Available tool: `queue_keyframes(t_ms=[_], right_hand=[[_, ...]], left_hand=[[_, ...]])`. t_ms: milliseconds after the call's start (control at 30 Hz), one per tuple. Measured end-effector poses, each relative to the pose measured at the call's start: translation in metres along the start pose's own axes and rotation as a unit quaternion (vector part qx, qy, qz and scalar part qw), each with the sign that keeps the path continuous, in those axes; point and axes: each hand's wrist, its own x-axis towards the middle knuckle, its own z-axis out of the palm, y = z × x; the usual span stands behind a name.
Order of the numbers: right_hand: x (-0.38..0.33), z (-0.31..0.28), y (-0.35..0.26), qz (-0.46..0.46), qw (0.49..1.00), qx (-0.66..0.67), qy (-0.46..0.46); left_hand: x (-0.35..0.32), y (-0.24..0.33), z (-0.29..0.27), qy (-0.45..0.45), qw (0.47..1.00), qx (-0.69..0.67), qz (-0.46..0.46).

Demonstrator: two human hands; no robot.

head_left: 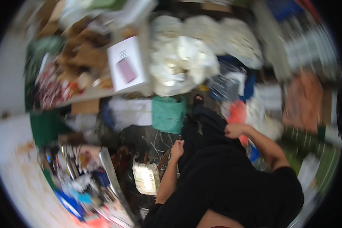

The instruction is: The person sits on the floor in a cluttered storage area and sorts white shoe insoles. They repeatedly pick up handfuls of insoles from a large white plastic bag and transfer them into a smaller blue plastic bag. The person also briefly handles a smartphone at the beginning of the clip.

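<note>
I stand in black trousers (209, 121). My left hand (177, 148) is closed at the left side of them, its fingers curled against the dark cloth. My right hand (235, 130) is closed too, pinching the cloth at the right thigh. The picture is smeared by motion, so the finger detail is soft. A teal green folded bag (168, 114) lies on the floor just ahead of my left hand. Beyond my foot sits a big white plastic bag (182, 64) with pale contents.
On the left, a table (98, 93) bears a white box (127, 64), brown paper and red-and-white packets. A cluttered stand (116, 182) is at the lower left, beside a small cream box (146, 176). Bags and an orange-brown bundle (303, 100) crowd the right.
</note>
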Motion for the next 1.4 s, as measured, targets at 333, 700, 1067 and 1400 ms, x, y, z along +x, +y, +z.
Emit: queue_keyframes(t_ms=[333,700,1067,1400], right_hand=[[-0.075,0.173,0.079,0.126,0.953,0.145,0.235],[-0.124,0.34,0.153,0.154,0.741,0.536,0.374],[-0.074,0.475,0.056,0.264,0.39,0.705,0.529],[-0.05,0.513,-0.04,0.388,0.258,0.69,0.554]], left_hand=[[0.003,0.029,0.018,-0.203,0.978,0.033,-0.042],[-0.006,0.149,0.072,-0.242,0.929,0.278,0.042],[0.034,0.307,0.212,-0.448,0.714,0.498,0.205],[0.011,0.326,0.306,-0.535,0.548,0.588,0.259]])
